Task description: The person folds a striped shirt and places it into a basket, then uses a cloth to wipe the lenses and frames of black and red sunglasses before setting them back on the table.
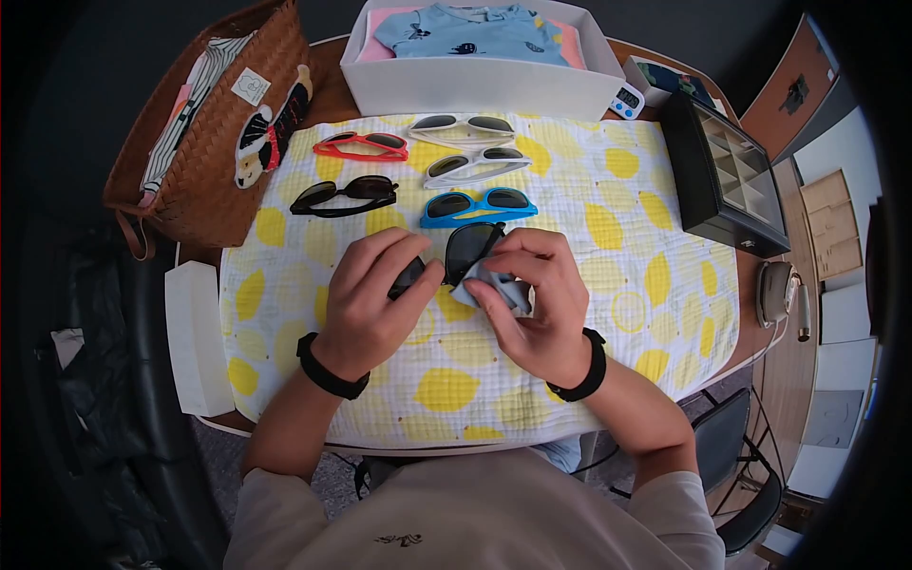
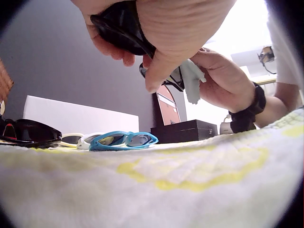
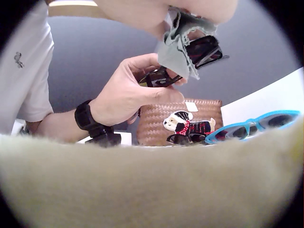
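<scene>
At far left, a coarsely woven brown basket [image 1: 214,157] and a smooth white box [image 1: 198,337] stand along the edge of the bench [image 1: 748,275]. A quilted lemon-print cloth [image 1: 665,323] covers most of the wood. Folded black, red, white and blue sunglasses [image 1: 478,206] sit just beyond the hands, limiting forward room. The left hand [image 1: 370,304] grips one side of glossy black sunglasses [image 1: 467,249], held between both hands above the print. The right hand [image 1: 551,304] pinches a soft, crumpled grey wiping cloth [image 1: 494,288] against their other lens. Rightward, a wide stretch of print separates it from a black compartmented box [image 1: 686,171] near the bench's right edge. Dark wall stands behind.
</scene>
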